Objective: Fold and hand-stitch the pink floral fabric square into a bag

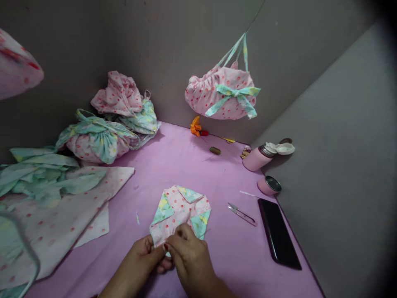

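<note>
Currently | left hand (140,260) pinching polka-dot fabric piece (177,212), near edge | right hand (194,253) pinched closed there, contents hidden | purple tabletop (231,252) separates fabric, thread snips (245,216)

The head-worn camera is looking forward and down from above the near side of the purple tabletop (149,165), facing the grey back wall (167,45). It is viewing the left hand (141,253) and right hand (191,250) from close behind and above, catching them low in the frame, while a side wall (335,136) is slanting along the right and darkness is rounding off the upper right corner.
</note>
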`<state>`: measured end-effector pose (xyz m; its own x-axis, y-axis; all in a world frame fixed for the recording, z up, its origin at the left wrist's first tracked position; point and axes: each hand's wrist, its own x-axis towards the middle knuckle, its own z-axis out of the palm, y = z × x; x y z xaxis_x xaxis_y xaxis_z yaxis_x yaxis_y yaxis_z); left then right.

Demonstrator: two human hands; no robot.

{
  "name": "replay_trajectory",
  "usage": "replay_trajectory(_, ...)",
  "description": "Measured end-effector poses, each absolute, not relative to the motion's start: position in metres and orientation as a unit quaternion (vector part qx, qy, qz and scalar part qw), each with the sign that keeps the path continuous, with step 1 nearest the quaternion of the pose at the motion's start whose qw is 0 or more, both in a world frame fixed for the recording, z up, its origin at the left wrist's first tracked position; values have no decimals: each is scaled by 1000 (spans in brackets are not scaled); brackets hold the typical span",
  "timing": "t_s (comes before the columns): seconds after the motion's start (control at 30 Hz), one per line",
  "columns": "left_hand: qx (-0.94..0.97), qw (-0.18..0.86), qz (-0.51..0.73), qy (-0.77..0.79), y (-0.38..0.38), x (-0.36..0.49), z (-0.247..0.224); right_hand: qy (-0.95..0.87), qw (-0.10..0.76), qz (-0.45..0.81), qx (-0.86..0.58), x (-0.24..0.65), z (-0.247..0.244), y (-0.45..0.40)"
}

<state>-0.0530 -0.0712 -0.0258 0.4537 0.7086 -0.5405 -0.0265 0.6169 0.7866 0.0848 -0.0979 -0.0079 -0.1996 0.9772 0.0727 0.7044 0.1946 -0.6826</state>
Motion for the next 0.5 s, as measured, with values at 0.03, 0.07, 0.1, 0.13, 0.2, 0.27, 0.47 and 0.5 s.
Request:
replay_trajectory(0.03,360,773,241,463,-71,-53,-27,-712,298,272,-575,86,-8,-99)
replay_trajectory(0.07,354,778,245,459,-71,-53,-27,-688,345,295,-566,87,-9,-99)
replay_trajectory(0.1,348,783,247,453,-71,-53,-28,-656,394,329,-552,88,-9,-100)
replay_trajectory(0.13,345,786,248,449,-71,-53,-27,-616,440,371,-537,89,-9,-100)
replay_trajectory(0.2,344,787,245,450,-71,-53,-25,-509,512,463,-514,91,-9,-99)
replay_trajectory(0.27,342,776,241,472,-71,-53,-22,-386,559,543,-494,95,-7,-96)
replay_trajectory(0.47,324,754,245,517,-72,-56,-19,-180,682,525,-476,125,15,-88)
replay_trajectory(0.5,323,754,243,518,-73,-57,-20,-163,703,500,-478,133,19,-88)
